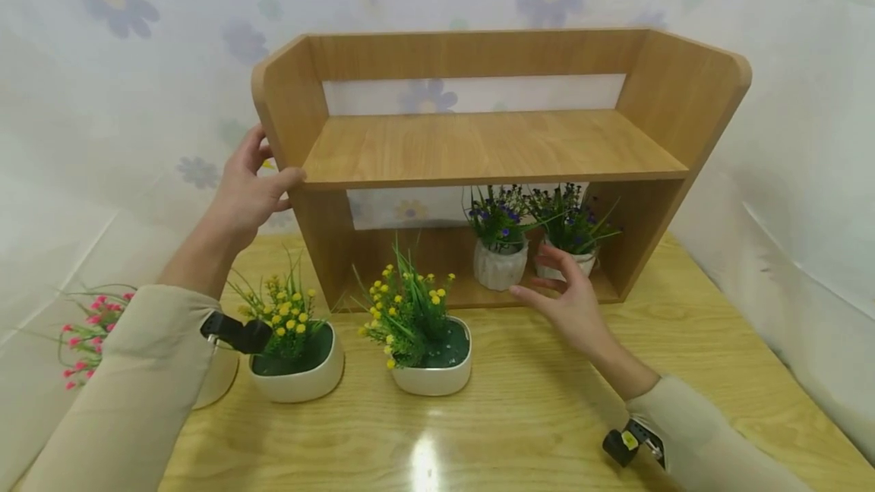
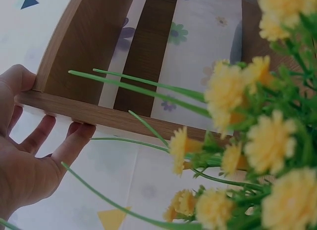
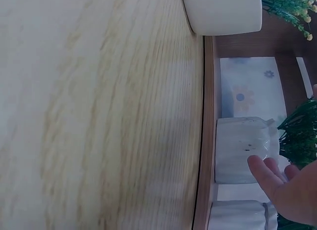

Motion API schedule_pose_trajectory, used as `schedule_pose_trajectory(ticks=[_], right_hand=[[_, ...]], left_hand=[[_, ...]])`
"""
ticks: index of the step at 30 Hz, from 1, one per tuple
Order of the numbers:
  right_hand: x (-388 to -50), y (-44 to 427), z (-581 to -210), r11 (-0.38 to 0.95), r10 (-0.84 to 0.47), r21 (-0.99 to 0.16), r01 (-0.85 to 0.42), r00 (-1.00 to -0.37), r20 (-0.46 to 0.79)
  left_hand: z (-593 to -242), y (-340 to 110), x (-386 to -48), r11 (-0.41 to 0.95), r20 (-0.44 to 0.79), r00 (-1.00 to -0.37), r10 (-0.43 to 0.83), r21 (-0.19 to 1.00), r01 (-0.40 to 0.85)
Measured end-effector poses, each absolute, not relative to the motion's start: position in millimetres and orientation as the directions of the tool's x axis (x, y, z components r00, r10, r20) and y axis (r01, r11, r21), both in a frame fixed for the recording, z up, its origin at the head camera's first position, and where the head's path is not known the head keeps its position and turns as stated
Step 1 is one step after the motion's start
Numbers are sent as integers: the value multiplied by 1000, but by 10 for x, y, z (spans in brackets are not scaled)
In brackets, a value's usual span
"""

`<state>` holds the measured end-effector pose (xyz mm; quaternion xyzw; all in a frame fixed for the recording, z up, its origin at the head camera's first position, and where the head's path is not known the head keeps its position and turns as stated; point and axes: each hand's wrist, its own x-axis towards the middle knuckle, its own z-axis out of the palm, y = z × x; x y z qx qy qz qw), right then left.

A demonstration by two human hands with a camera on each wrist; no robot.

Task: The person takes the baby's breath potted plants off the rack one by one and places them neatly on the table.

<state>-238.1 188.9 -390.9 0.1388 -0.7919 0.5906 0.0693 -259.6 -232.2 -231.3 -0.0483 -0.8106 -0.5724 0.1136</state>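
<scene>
The tabletop [image 1: 533,424] has a pale yellow wood-grain surface and extends across the lower half of the head frame. A bright patch of reflected light [image 1: 424,462] lies at the bottom centre. A white wall covering [image 1: 807,135] printed with flowers forms the background; creases run through it at the left and right edges of the frame. The left wrist view also shows blue and yellow triangles.

A two-level wooden shelf [image 1: 478,146] stands on the tabletop at upper centre. Its lower compartment contains two plants with purple flowers: the left white pot [image 1: 500,266] and the right white pot [image 1: 586,262], set side by side in the right half of the compartment.

The left hand [image 1: 247,192], left of centre, grips the shelf's left side panel, thumb at the front edge and fingers along the outer face. The right hand [image 1: 570,310], right of centre, is spread wide in front of the white pots and holds nothing; contact with either pot cannot be determined.

Two cream planters with yellow flowers, the left planter [image 1: 301,384] and the middle planter [image 1: 434,380], stand before the shelf. Pink flowers [image 1: 96,329] appear at lower left, partly behind the left sleeve [image 1: 130,393].
</scene>
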Motion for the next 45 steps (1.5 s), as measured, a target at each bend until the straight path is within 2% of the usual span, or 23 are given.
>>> schedule_pose_trajectory(ticks=[17, 25, 33, 45], right_hand=[[-2552, 1782, -3946, 330, -97, -911, -246, -969, 227], [-2631, 1723, -3984, 393, -84, -880, -268, -963, 256], [-2748, 1621, -4015, 455, -64, -827, -331, -938, 340], [-2800, 1567, -4068, 488, -47, -818, -305, -945, 324]], left_hand=[[-2297, -2309, -2588, 324, 229, -972, -53, 924, 200], [-2296, -2303, -2576, 324, 223, -973, -61, 926, 192], [-2288, -2331, -2557, 330, 236, -970, -64, 922, 202], [-2331, -2345, -2579, 333, 229, -972, -59, 922, 197]])
